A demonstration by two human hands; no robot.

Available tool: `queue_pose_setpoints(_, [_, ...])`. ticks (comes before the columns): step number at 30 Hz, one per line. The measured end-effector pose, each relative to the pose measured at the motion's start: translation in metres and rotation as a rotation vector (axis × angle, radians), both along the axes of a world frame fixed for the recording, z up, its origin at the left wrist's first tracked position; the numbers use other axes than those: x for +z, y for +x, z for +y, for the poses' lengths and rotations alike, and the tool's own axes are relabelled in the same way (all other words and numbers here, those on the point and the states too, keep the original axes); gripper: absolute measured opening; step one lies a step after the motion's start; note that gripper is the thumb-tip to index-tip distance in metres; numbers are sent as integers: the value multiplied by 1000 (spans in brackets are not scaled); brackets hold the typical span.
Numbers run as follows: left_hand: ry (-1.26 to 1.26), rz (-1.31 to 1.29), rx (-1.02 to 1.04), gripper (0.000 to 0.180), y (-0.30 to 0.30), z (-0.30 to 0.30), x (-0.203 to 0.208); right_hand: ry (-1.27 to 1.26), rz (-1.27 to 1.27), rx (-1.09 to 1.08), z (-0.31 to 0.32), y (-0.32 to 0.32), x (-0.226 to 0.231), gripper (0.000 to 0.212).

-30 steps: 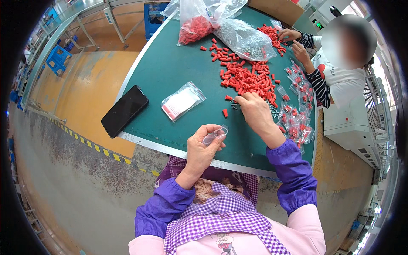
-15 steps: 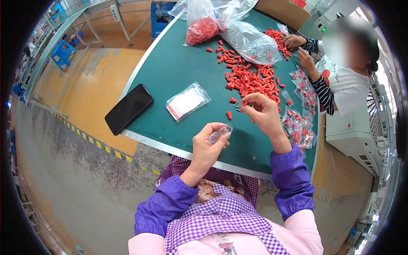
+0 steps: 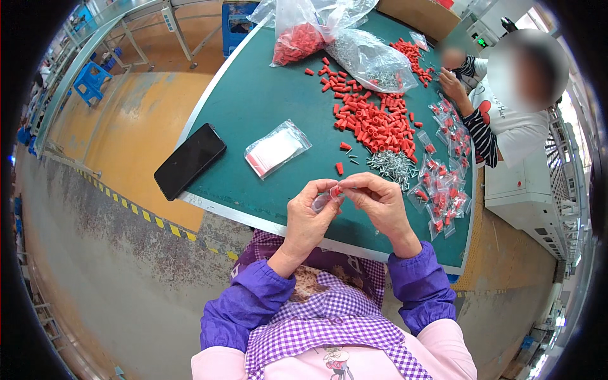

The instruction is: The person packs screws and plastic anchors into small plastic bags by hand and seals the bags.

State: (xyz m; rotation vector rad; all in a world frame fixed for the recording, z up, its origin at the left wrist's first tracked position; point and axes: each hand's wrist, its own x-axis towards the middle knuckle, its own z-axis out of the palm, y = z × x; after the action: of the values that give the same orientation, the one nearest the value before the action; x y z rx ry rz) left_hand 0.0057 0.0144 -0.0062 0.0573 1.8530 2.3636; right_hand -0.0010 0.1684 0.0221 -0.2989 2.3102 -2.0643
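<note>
Nearest: left hand (image 3: 306,216) pinches a small clear bag (image 3: 320,202) between thumb and fingers, over the near edge of the counter (image 3: 266,95). Right hand (image 3: 383,204) meets it, thumb and forefinger closed on a red cap (image 3: 336,189) at the bag's mouth. Cannot tell how far inside the cap sits, or whether a screw shares that grip; fingers cover it.

Handling notes (judgement): grip one lip of the film so the mouth stays gaping; thin plastic likely clings to skin. Release the cap only once wholly past the rim. Work farther over the counter so a dropped part lands there.

Beyond: a loose red cap (image 3: 339,168), standing apart. Packed bags (image 3: 440,190) to the right; best kept clear of the screw pile (image 3: 391,170) beside them. Past the screws, touching, the red cap heap (image 3: 373,123): next cap within easy reach. Farthest: large clear bag of red caps (image 3: 297,44).
</note>
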Motion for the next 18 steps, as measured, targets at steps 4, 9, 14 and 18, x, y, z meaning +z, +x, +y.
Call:
queue_pose_setpoints(4, [24, 11, -29, 22, 1, -5, 0, -16, 0, -146, 5, -5, 4, 15])
queue_pose_setpoints(9, [174, -30, -70, 24, 2, -11, 9, -61, -159, -43, -1, -6, 13, 18])
queue_pose_setpoints(14, [162, -18, -204, 23, 4, -17, 8, -261, -308, 55, 2, -3, -1, 16])
queue_pose_setpoints(18, [146, -11, -167, 22, 7, -15, 11, -350, -297, 91, 0, -2, 2, 12])
